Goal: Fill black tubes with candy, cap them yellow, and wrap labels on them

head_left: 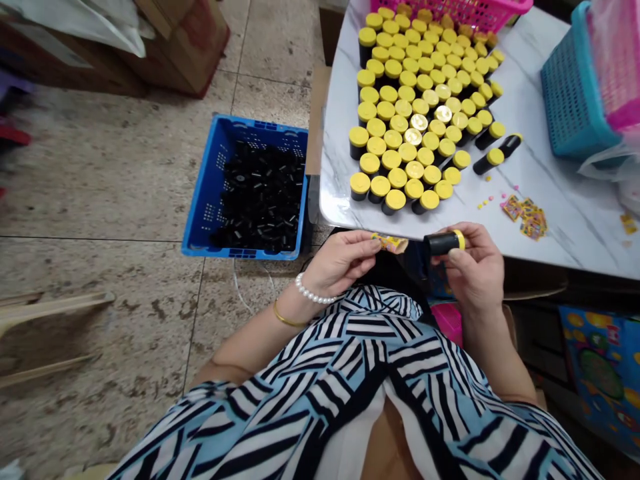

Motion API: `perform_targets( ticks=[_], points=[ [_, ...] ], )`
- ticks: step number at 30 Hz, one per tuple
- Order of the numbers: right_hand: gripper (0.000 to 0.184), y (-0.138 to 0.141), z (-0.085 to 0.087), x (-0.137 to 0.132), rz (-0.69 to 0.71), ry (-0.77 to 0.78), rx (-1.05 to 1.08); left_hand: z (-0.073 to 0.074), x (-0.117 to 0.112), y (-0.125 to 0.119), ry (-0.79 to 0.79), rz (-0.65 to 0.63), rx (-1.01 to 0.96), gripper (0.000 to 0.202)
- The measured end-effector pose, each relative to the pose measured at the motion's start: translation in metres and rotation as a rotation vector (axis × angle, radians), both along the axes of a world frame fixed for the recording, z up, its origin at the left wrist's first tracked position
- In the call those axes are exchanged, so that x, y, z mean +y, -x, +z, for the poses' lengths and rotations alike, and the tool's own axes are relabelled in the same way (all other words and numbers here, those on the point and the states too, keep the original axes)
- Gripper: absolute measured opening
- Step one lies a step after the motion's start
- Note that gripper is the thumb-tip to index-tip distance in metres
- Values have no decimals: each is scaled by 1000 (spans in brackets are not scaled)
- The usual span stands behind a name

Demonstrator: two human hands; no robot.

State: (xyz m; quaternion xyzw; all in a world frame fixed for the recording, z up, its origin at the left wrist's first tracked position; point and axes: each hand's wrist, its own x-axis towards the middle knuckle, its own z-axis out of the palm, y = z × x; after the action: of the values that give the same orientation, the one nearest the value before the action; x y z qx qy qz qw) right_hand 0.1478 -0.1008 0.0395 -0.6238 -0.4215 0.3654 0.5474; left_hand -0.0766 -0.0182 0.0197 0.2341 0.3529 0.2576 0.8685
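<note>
My left hand (350, 257) pinches a small yellow printed packet (390, 243) just off the table's front edge. In my right hand (475, 263) is a black canister (441, 244) with a yellow cap, tilted on its side with its black end facing the packet. A small gap separates the two. Beyond them, many yellow-capped black canisters (395, 200) stand close together on the white marbled table (340, 210). To the right lie several printed packets (527, 217) beside scattered pink and yellow candies (485, 201). One canister (511, 144) leans at the right of the group.
A blue crate (200, 213) of black parts (260, 193) sits on the floor at left. Pink (480, 8) and teal (570, 100) baskets stand on the table. Cardboard boxes (175, 47) are at the upper left, and a printed blue box (603, 373) is at lower right.
</note>
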Motion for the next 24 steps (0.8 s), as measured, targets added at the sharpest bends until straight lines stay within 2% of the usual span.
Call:
perform_targets(
  ticks=[3,8,13,16,19,24],
  points=[
    [51,18,-2,0,96,-13,204,3,1,-4,28,-5,-24,38],
    [50,29,1,6,193,-1,255,-2,-1,-8,56,32,-38,38],
    [49,30,5,8,215,64,299,-7,-1,-9,38,57,-68,36],
    [44,29,3,10,175,129,336,-11,-1,-9,35,60,-82,36],
    [37,30,1,11,116,152,277,-14,-1,-10,46,74,-73,38],
    [32,42,7,7,76,95,89,-16,-1,-11,56,96,-92,38]
  ],
)
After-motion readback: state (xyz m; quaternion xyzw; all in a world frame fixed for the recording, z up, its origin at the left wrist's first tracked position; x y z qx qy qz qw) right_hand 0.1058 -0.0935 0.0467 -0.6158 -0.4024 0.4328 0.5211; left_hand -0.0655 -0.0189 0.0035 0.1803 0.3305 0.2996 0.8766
